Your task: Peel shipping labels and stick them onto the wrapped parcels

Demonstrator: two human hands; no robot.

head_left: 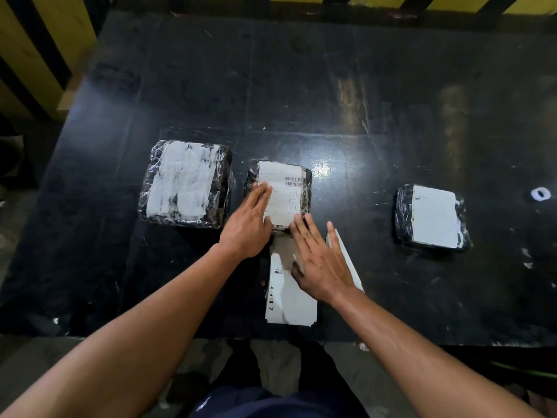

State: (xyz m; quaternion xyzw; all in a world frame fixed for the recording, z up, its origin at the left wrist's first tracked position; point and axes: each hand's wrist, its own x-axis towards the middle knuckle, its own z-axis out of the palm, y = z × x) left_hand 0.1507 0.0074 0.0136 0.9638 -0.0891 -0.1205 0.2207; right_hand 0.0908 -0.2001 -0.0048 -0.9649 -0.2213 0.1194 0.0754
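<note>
Three black plastic-wrapped parcels lie on the black table (pixel 331 86). The middle parcel (pixel 306 188) carries a white shipping label (pixel 286 191) with barcodes. My left hand (pixel 250 224) lies flat with straight fingers pressing the label's left side. My right hand (pixel 319 260) is spread open just in front of that parcel, its fingertips at the label's near edge. Under my right hand lies a stack of label sheets (pixel 291 300). The left parcel (pixel 184 184) is larger, with crumpled white paper on top. The right parcel (pixel 432 217) bears a smooth white label.
A small white ring-shaped scrap (pixel 540 194) sits near the table's right edge. Yellow and black striped barriers (pixel 36 55) stand behind and to the left of the table. The table's near edge runs just below the label sheets.
</note>
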